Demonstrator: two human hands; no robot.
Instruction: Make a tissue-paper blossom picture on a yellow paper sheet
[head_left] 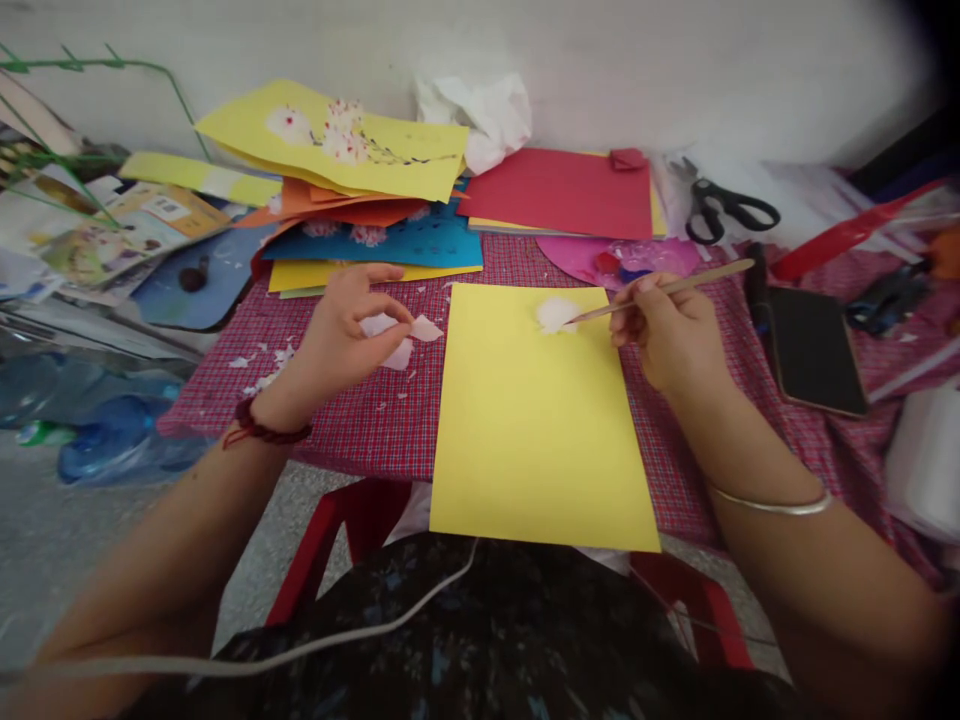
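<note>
A yellow sheet of paper (540,430) lies in front of me and overhangs the table's near edge. On its upper part is a white, round flower-like patch (556,313). My right hand (667,325) grips a thin wooden paintbrush (709,278), its dark tip at the patch's lower right edge. Left of the sheet, my left hand (356,330) is pinched, thumb and forefinger together, at a small pale pink paper piece (427,329). Another pale piece (397,355) lies beneath those fingers, partly hidden.
Yellow cards with flowers (405,160) top a stack at the back left. Behind the sheet are a red card (562,195) and a pink palette (559,258). Black-handled scissors (731,208) and a phone (817,350) lie right. White scraps (277,365) dot the checked cloth.
</note>
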